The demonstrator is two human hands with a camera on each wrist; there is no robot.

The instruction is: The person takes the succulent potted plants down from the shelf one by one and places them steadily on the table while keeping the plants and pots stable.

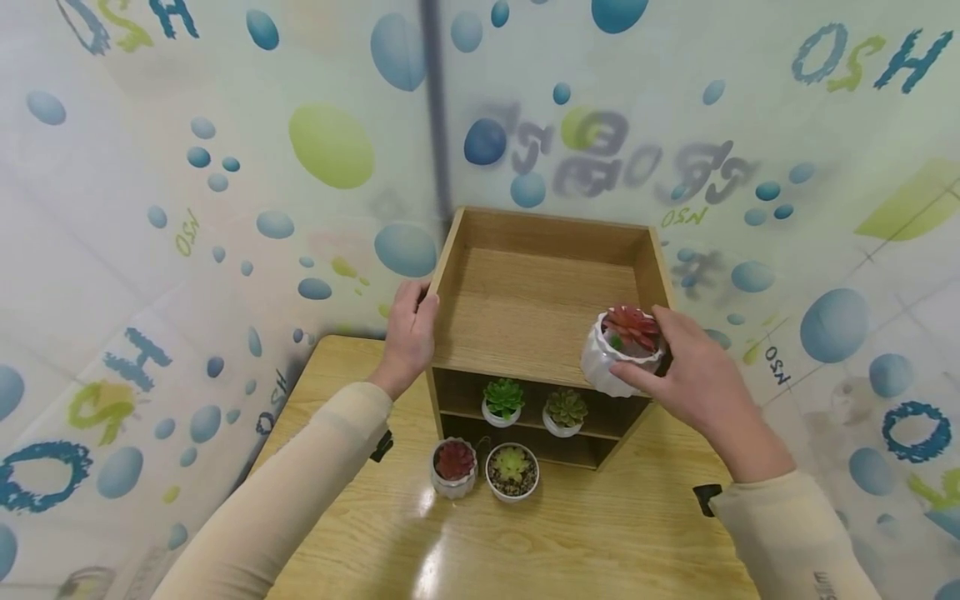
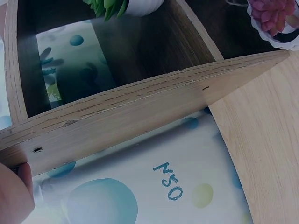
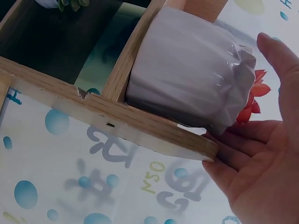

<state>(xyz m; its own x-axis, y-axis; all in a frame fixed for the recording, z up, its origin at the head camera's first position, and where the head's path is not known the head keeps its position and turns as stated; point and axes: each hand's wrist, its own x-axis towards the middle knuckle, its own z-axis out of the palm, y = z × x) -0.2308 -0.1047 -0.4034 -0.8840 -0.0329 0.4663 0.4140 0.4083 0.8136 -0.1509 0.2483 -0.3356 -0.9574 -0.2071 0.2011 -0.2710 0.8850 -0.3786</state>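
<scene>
At the front right of the wooden shelf's (image 1: 540,304) top, my right hand (image 1: 701,375) holds a white ribbed pot with a red succulent (image 1: 600,358). The thumb is at the pot's near side and the fingers are round its far side. From the right wrist view, the white pot (image 3: 187,70) is tipped by the camera angle, its base right at the shelf board, with fingers (image 3: 238,140) at its rim. My left hand (image 1: 408,333) grips the shelf's left side panel (image 1: 447,287); little of that hand shows in the left wrist view.
On the middle shelf stand a green succulent (image 1: 502,404) and a darker green succulent (image 1: 564,410), both in white pots. A dark red succulent (image 1: 454,467) and a pale green succulent (image 1: 512,467) stand on the wooden table (image 1: 600,542) before the shelf. Patterned walls (image 1: 330,208) rise close behind.
</scene>
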